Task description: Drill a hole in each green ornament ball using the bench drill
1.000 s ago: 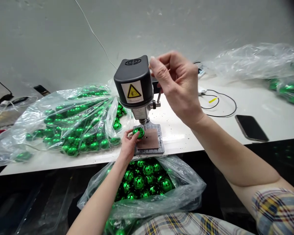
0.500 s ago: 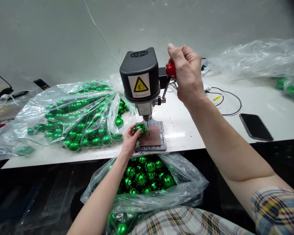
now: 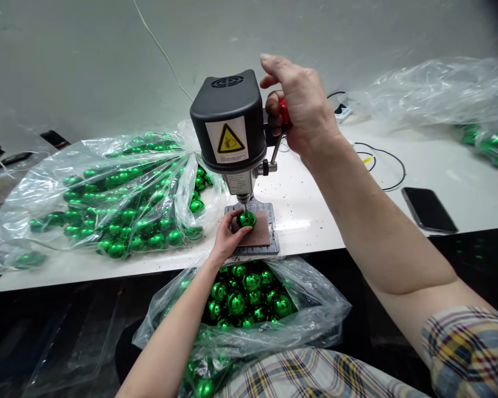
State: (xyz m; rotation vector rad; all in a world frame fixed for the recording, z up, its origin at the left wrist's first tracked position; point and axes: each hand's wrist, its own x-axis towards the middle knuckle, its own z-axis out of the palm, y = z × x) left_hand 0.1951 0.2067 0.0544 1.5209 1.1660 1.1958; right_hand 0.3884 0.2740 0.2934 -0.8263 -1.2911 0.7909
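A small bench drill press (image 3: 228, 119) with a black housing and a yellow warning label stands on the white table. My left hand (image 3: 227, 236) grips a shiny green ball (image 3: 246, 219) between thumb and fingers, on the brown board (image 3: 260, 235) of the drill's base. Directly above the ball is the drill bit (image 3: 245, 207); whether it has entered the ball I cannot tell. My right hand (image 3: 301, 105) is closed around the red knob (image 3: 284, 112) of the feed lever, thumb stretched out, and hides part of the knob.
An open clear plastic bag (image 3: 319, 323) of green balls rests below the table edge, at my lap. On the left lies a large bag (image 3: 120, 193) of similar balls. To the right are a phone (image 3: 429, 210), a black cable (image 3: 402, 168) and another plastic bag (image 3: 440, 91).
My left hand has moved the green ball onto the middle of the board, under the bit. My right hand keeps hold of the lever knob, its grip slightly shifted. The view has moved a little.
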